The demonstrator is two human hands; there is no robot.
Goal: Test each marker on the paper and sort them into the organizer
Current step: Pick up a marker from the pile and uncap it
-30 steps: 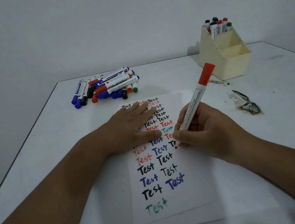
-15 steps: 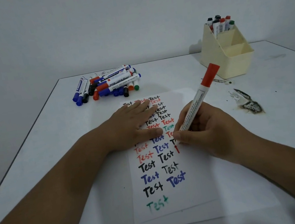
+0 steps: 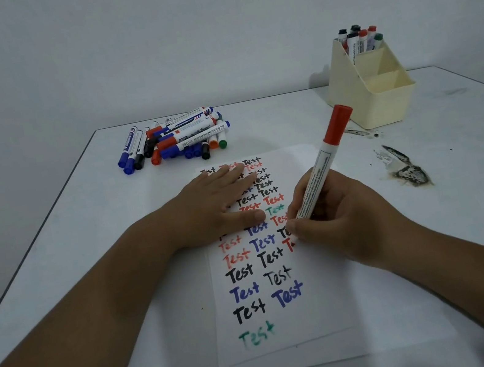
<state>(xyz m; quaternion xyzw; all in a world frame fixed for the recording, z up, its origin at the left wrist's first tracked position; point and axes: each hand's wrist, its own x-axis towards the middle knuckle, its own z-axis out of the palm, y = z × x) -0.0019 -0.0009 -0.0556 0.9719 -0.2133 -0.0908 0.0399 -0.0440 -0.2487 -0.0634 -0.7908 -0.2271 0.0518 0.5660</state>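
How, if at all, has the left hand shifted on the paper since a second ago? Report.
No. The left hand presses the paper, thumb tip still beside the same green Test.

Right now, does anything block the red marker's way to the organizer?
Nothing visible does. The right hand holds the red marker on the paper; bare table lies between it and the organizer.

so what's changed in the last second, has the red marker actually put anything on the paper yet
Yes. The right hand, gripping the red marker, has drawn the first red strokes of a new word on the paper by its fingertips; a second ago that spot was blank. The left hand stays flat on the sheet, and the marker pile and organizer are unmoved.
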